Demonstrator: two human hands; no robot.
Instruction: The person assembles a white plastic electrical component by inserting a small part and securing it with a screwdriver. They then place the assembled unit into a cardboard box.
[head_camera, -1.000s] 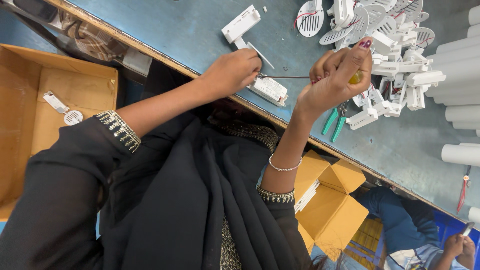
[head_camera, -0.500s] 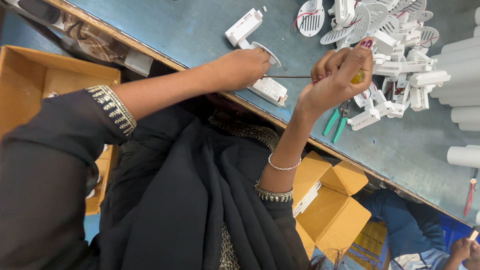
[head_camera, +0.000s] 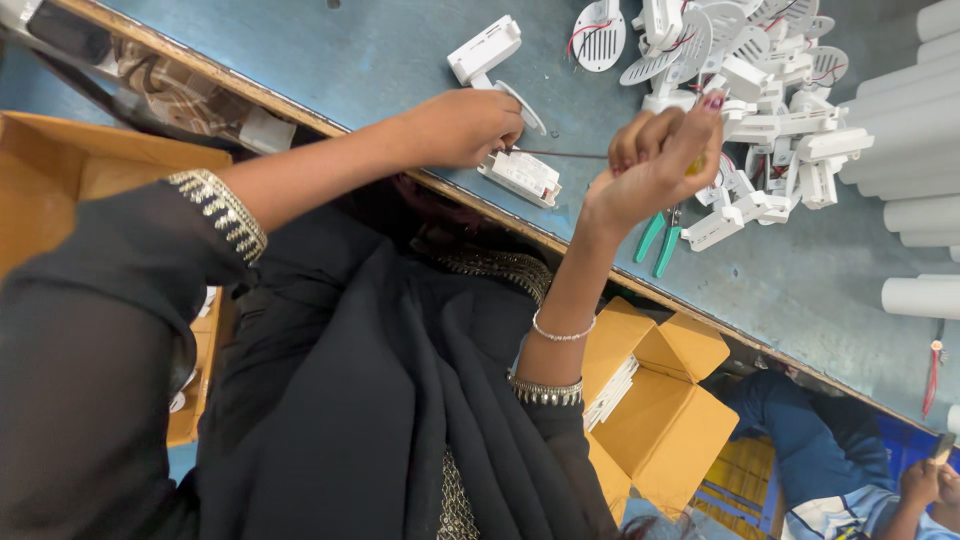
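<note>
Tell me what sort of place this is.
Probably a small assembly workshop: a heap of white plastic parts on a blue workbench, green pliers beside it, and open cardboard boxes below.

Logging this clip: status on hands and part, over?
Left hand pins white housing to the bench. Right hand grips the screwdriver, tip at the housing. Green pliers lie beside, nothing blocking.

Screwdriver (head_camera: 590, 156): thin dark shaft, lying near level above the blue bench, tip at the white module (head_camera: 521, 175), yellow handle mostly hidden in the right hand (head_camera: 655, 165). Module: small white rectangular plastic box w/ ribbed top, flat on the bench by its near edge, partly under the left hand (head_camera: 465, 125), which presses on it
</note>
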